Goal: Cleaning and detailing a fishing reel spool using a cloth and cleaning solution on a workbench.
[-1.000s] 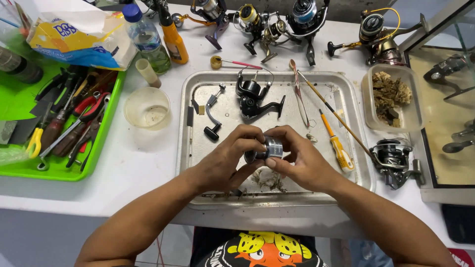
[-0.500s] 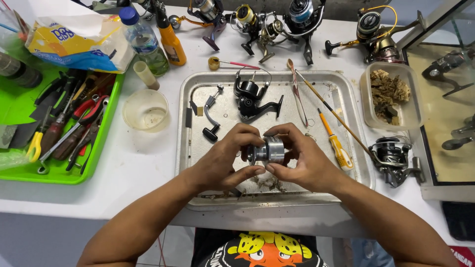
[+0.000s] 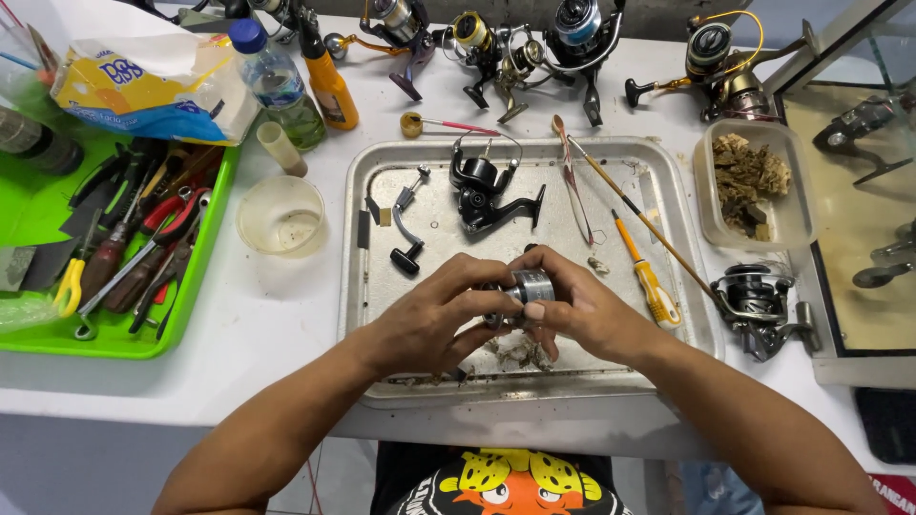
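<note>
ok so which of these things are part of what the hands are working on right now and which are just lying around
In hand:
- left hand and right hand hold the small metal spool
- metal tray beneath them
- black reel body and crank handle on the tray

Lying about:
- green tool tray
- plastic cup
- water bottle
- row of reels at the back

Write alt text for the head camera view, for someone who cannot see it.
Two bare hands, left hand and right hand, hold a small silver reel spool over a metal tray on a white table. A black reel body lies in the tray.
</note>
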